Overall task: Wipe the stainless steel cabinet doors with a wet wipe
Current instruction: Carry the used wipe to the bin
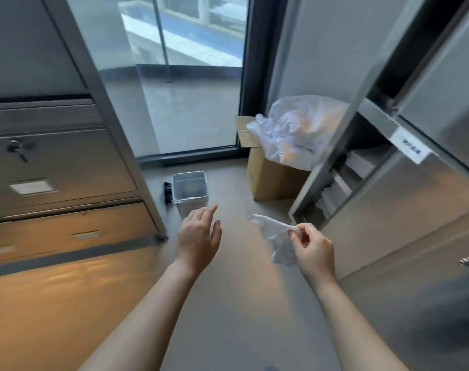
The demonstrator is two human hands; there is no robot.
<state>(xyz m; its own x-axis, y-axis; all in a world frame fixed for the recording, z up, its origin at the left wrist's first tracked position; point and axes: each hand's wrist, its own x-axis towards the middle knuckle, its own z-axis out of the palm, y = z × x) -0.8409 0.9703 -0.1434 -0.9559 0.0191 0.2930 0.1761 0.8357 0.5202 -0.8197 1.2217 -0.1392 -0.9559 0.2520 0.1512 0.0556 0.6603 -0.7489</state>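
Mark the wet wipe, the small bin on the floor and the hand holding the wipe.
wet wipe (275,231), head view, on its crumpled middle.
small bin (189,174), head view, on its far rim.
right hand (312,250), head view, on its back.

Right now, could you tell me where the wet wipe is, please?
In the head view, the wet wipe hangs right of centre, pinched by the right hand, above the floor and just left of the stainless steel cabinet doors.

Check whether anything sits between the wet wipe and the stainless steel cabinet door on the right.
Nothing visible does. The right hand pinches the wet wipe over bare floor, with the cabinet door just beyond to its right.
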